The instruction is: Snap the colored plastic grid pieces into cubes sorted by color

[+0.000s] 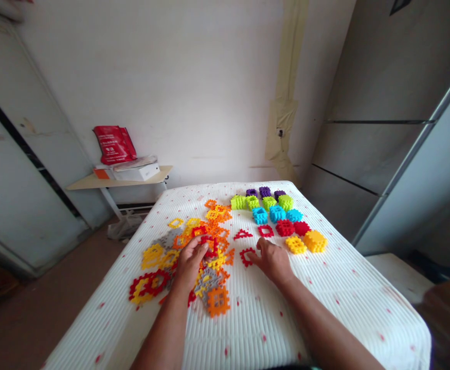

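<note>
At frame centre, the left hand rests on a pile of flat tiles. Its fingers are narrow, curled onto a red tile; a grip cannot be told. The right hand lies on the bed, fingers wide, tips touching a red frame piece. Coloured cubes stand in rows just above.

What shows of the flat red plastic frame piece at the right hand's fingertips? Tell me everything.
The flat red plastic frame piece is a small open outline with an empty centre and notched, toothed edges, glossy like hard plastic. It lies flat on the white ribbed cloth, by itself, seemingly just clear of the mixed pile of orange, yellow and grey pieces to its left. The right hand rests its fingertips on its right edge; nothing else touches it.
</note>
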Demonstrator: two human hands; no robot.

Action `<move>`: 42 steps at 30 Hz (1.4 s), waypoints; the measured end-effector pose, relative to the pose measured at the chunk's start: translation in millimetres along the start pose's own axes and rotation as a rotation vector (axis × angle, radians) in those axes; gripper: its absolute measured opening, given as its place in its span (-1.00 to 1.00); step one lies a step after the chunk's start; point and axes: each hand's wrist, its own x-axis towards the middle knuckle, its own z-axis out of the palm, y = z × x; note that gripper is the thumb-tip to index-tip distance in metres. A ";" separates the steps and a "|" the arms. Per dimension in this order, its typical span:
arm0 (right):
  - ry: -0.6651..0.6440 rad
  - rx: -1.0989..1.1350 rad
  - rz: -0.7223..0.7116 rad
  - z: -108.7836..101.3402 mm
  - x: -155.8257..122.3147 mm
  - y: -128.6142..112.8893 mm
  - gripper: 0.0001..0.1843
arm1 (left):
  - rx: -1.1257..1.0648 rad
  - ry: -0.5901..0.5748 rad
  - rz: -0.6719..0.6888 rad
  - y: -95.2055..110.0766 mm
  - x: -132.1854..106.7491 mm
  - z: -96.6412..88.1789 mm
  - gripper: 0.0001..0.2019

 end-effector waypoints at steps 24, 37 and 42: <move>0.156 -0.068 0.177 -0.1 36.1 17.4 -0.72 | 0.023 0.014 0.011 -0.2 1.9 -0.6 -0.52; 0.102 -0.040 0.181 12.1 46.5 24.1 -0.72 | 0.001 -0.035 0.010 -4.3 4.2 0.3 -0.53; 0.099 -0.057 0.178 12.3 46.0 23.8 -0.71 | 0.030 -0.050 0.016 -6.2 4.0 -0.5 -0.50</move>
